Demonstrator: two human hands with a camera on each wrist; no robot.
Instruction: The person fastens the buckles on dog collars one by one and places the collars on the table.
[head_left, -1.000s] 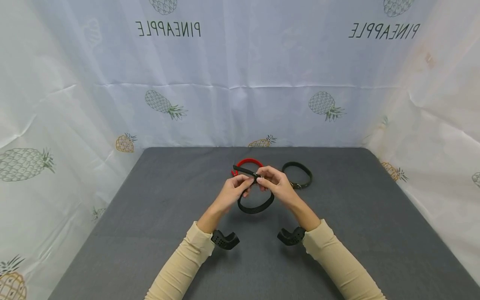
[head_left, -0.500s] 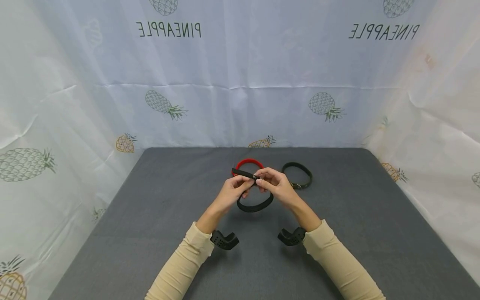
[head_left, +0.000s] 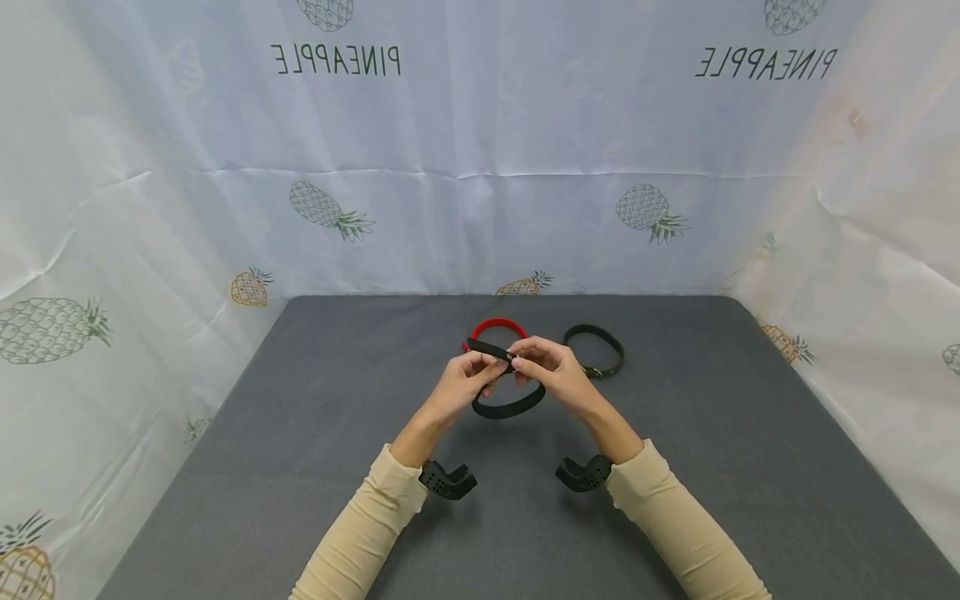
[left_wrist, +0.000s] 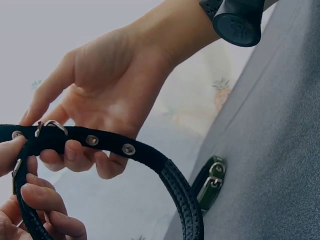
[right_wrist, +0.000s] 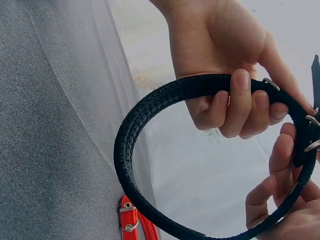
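Note:
Both hands hold a black pet collar (head_left: 508, 410) above the table, its loop hanging below the fingers. My left hand (head_left: 457, 387) pinches the collar near the buckle, and the strap's free end (head_left: 483, 346) sticks out to the upper left. Facing it, my right hand (head_left: 557, 372) grips the same part with thumb and curled fingers. In the left wrist view, metal eyelets, a buckle and a D-ring show along the strap (left_wrist: 110, 141). The right wrist view shows the stitched loop (right_wrist: 122, 150). Fingers partly cover the buckle, so how the strap runs through it is unclear.
A red collar (head_left: 498, 322) lies on the grey table (head_left: 315, 433) just behind the hands. To its right is a dark green collar (head_left: 617, 343) with a metal buckle. Pineapple-printed curtains (head_left: 480, 225) stand around the table's back and sides.
The collar's hanging loop has risen slightly, and its free strap end has shifted a little. Both hands keep their hold at almost the same place.

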